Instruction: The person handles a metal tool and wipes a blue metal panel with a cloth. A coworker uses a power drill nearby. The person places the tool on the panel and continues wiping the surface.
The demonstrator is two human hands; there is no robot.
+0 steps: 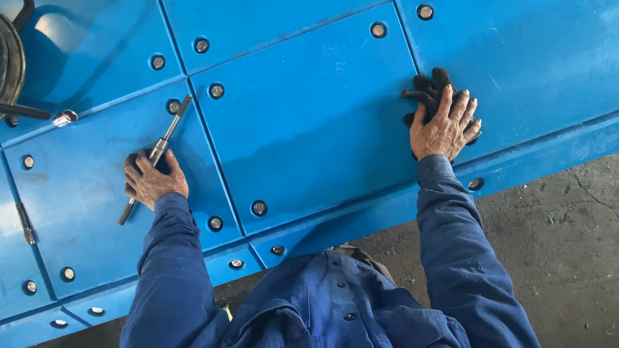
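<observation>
1. Ratchet wrench (156,156): a slim metal tool lying slantwise on the blue panels (312,118), its head end up at a recessed bolt (174,107) above the left hand and its handle end poking out below that hand
2. The left hand (153,180) is closed around the middle of the wrench shaft, fingers curled over it and knuckles resting on the panel
3. The right hand (445,128) lies flat with fingers spread, pressing down on a dark work glove (428,89) whose fingers stick out beyond the fingertips, well apart from the wrench
4. Both arms wear blue work sleeves (459,243), and the same blue jacket fills the bottom of the view between them
5. The panels are separated by narrow seams, each one fixed with round recessed bolts; one bolt (259,208) sits between the two hands, nearer the body
6. Up and to the left of the left hand lies a small shiny metal piece (65,118), possibly a socket, though it is too small to tell for sure
7. Farther out on that side, a coil of dark hose or cable (0,63) rests at the panel corner
8. Beneath the right forearm, past the panel edge, is grey cracked concrete floor (577,262)
</observation>
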